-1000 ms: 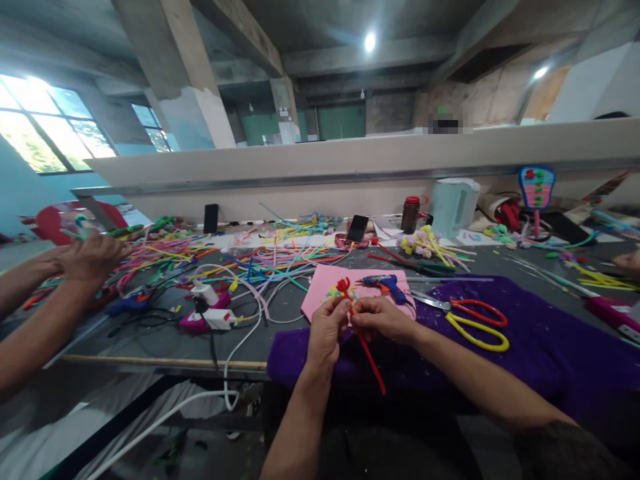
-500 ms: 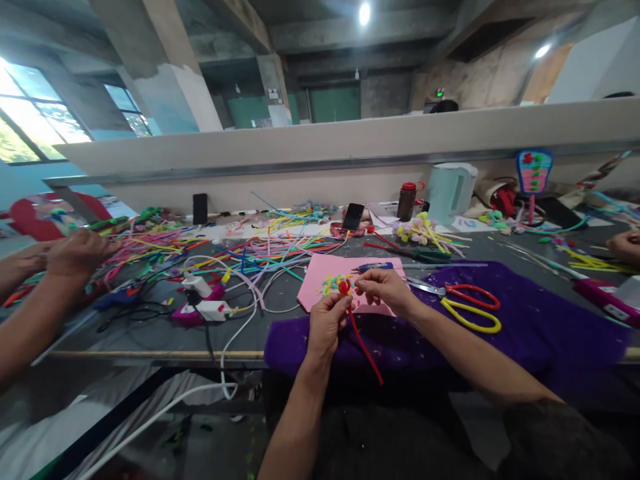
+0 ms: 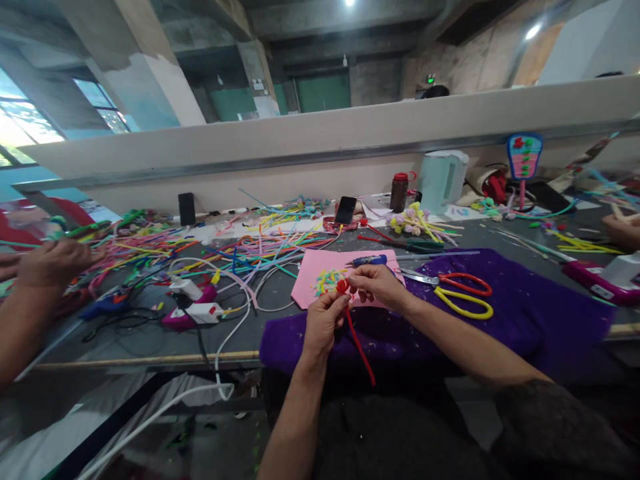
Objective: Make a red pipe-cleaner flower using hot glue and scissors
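My left hand (image 3: 323,323) pinches a red pipe cleaner (image 3: 359,343) near its curled top, and the stem hangs down toward my lap. My right hand (image 3: 380,285) grips the same curled red end from the right. Both hands hover over the near edge of a pink foam sheet (image 3: 313,280) and a purple felt cloth (image 3: 540,307). A blue glue gun (image 3: 373,261) lies on the pink sheet just behind my right hand.
Red and yellow scissors (image 3: 463,293) lie on the purple cloth. Loose coloured pipe cleaners (image 3: 240,250), white cables and a power strip (image 3: 197,310) cover the table's left half. Another person's hands (image 3: 50,263) work at far left. A kettle (image 3: 443,179), bottle and phones stand at the back.
The view has tilted and shifted, so the table sits higher. My right hand has lifted from the stem to the curled red tip beside my left hand's fingers.
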### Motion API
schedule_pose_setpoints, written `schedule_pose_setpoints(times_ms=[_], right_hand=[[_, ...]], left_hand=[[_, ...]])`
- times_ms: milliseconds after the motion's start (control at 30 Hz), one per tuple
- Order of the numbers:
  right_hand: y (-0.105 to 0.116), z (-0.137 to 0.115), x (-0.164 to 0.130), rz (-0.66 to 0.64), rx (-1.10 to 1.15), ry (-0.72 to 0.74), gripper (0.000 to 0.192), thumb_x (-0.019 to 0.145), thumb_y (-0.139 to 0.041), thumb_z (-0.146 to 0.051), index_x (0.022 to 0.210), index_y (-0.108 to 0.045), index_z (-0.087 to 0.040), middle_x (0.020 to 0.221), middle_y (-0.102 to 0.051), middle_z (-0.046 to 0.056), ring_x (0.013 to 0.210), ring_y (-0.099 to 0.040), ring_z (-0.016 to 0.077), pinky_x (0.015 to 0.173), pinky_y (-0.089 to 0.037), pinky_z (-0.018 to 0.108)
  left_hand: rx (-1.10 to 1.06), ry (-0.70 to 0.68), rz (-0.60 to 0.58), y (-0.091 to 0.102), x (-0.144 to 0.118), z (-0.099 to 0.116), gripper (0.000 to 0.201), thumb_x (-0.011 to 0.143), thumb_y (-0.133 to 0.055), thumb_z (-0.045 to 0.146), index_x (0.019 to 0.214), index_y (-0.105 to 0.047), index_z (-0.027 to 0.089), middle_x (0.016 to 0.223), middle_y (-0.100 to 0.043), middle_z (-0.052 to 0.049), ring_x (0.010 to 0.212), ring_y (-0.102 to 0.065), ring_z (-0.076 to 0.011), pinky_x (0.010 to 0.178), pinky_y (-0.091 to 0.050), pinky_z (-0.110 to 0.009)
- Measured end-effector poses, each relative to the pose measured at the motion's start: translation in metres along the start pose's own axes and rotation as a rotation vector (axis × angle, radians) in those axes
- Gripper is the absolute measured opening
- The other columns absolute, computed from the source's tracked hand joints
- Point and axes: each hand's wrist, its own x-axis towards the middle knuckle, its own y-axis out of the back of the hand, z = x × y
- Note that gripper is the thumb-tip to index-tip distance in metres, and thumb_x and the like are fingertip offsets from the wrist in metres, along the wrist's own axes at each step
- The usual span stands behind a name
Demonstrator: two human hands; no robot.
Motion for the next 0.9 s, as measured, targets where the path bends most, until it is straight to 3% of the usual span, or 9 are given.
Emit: schedule_pose_setpoints(times_ms=[900], right_hand=[[-0.0022, -0.0007, -0.0011, 0.004, -0.004, 0.013, 0.021, 0.073, -0.053, -0.033, 0.068, -0.056, -0.013, 0.058, -0.055, -0.001, 0.041, -0.044, 0.0047, 0.039, -0.035, 0.017]], left_hand=[[0.027, 0.028, -0.017, -0.0009, -0.0006, 0.0023, 0.023, 0.063, -0.066, 0.035, 0.064, -0.06, 0.013, 0.053, -0.055, 0.001, 0.035, -0.034, -0.0018, 0.034, -0.021, -0.016]])
